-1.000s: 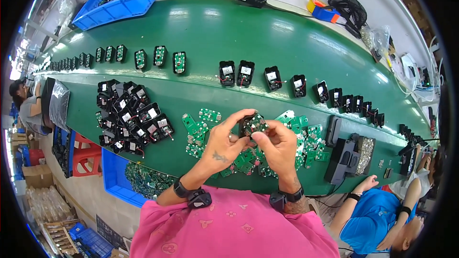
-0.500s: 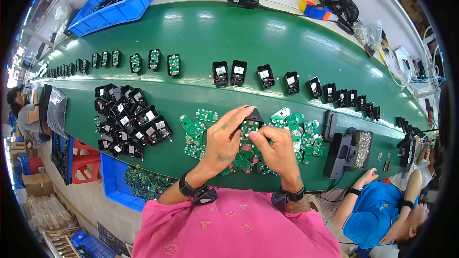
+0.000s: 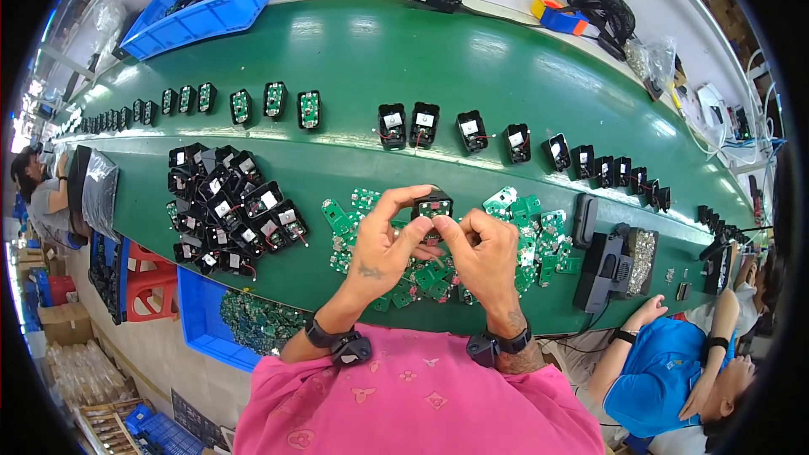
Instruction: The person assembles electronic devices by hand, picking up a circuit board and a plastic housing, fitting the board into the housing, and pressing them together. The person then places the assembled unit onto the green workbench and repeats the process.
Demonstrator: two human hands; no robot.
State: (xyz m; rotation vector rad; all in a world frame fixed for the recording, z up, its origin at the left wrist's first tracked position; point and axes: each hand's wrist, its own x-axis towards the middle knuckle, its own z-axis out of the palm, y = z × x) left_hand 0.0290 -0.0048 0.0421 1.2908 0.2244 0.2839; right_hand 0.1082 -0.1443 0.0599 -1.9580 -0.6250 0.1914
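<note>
Boxy black housing (image 3: 442, 195), flat green board (image 3: 433, 208), curled fingers (image 3: 403, 199)

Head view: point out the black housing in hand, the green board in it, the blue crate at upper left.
Black housing (image 3: 435, 194), head view: upper wall.
Green board (image 3: 433, 211), head view: exposed face.
Blue crate (image 3: 202, 28), head view: long side wall.

Held casing (image 3: 434, 199) partly hidden by fingers (image 3: 398, 200), blue crate (image 3: 213, 15) cut off above, leftmost pieces (image 3: 77, 124) too small to tell

Bright — glare on green tabletop (image 3: 362, 67) — bowed edges
</note>
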